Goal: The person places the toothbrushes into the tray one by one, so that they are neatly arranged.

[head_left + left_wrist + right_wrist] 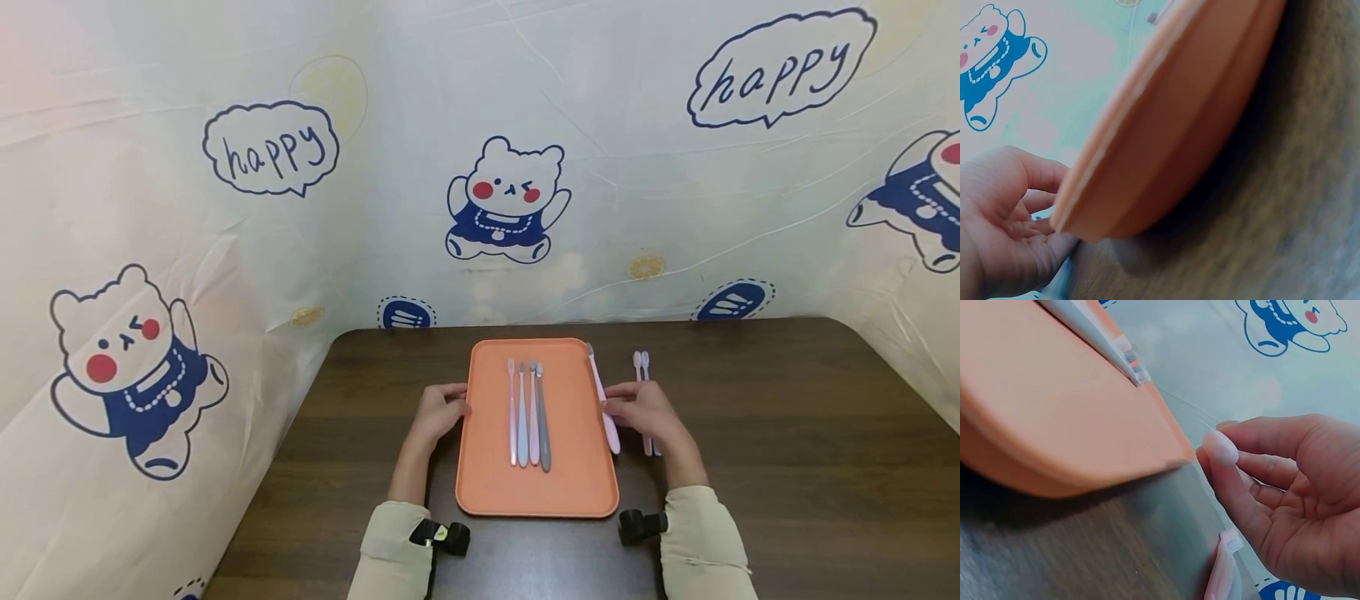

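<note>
An orange tray lies on the table, bearing several toothbrushes side by side in pink, blue and grey. My left hand grips the tray's left edge; in the left wrist view its fingers and thumb are at the rim. With thumb and fingers, my right hand pinches a pink toothbrush with a grey head, slanting along the tray's right edge, head end away from me. The right wrist view shows its rounded handle end between the fingertips.
Two more toothbrushes, pale pink and lilac, lie on the dark wooden table right of the tray, partly hidden behind my right hand. A printed cloth with bear drawings hangs along the table's back and sides.
</note>
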The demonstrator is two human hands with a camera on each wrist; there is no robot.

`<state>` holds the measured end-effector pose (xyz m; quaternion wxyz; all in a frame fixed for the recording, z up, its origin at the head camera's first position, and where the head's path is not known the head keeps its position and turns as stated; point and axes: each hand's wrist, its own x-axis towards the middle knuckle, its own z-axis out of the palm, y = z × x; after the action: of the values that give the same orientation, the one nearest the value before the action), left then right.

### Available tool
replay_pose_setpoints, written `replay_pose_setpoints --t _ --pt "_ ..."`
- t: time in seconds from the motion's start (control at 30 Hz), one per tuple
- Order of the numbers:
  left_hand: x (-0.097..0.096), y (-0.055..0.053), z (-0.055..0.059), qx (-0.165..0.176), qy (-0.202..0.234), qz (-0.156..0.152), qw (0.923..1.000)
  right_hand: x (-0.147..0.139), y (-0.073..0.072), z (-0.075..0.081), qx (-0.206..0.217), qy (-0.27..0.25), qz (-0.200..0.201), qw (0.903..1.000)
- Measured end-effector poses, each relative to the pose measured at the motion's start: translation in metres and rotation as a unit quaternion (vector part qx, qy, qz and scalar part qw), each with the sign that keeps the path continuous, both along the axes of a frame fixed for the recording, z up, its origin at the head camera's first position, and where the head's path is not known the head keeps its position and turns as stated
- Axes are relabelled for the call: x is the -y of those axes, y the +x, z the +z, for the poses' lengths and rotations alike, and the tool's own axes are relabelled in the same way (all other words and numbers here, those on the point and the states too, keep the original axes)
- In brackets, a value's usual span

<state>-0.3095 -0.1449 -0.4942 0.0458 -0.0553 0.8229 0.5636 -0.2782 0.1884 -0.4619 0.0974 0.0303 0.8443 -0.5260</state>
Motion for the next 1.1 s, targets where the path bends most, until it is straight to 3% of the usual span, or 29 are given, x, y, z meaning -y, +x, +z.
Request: replay_pose_setpoints --t 0.57,1.1 --pt "0.0 0.001 0.001 0.003 -0.008 0.0 1.0 0.017 -0.003 -0.004 -0.012 -0.02 0.011 0.9997" --pt "0.001 0.001 -0.001 -0.003 -0.001 -0.001 1.0 0.035 -0.001 -0.002 -0.028 0.02 0.011 0.9993"
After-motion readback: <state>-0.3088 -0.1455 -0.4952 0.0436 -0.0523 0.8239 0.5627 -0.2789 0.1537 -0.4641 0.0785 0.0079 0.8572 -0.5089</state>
